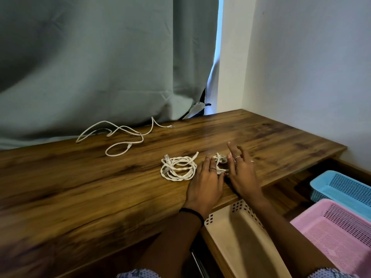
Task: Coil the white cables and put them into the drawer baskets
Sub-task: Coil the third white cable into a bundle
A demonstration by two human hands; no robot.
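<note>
- Small white cable bundle (220,161) sits on the table (100,187) near its front edge, directly between the two hands, mostly hidden by them.
- Left hand (204,185) rests palm-down with its fingers (208,163) touching the bundle's left side; they look loosely spread, not clearly closed around it.
- Right hand (243,175) at the bundle's right side, fingers apart, index pointing up and away; whether lower fingers pinch the cable cannot be told.
- Judgement: bundle being tidied or about to be picked up; both hands about equally near, with the right one on the basket side.
- Key relation: drawer baskets lie to the right of and below the bundle, so the carry goes right and toward the person, over the table's edge.
- Beige basket (236,233) is nearest, just under the right forearm; pink basket (337,233) and blue basket (341,189) further right.
- Finished coil (177,169) lies flat just left of the left hand, connector ends on its left side, not yet in a basket.
- Loose uncoiled cable (120,137) sprawls at the table's far side, well apart from the hands, near the grey curtain (100,67).
- No brands, labels or readable writing visible.
</note>
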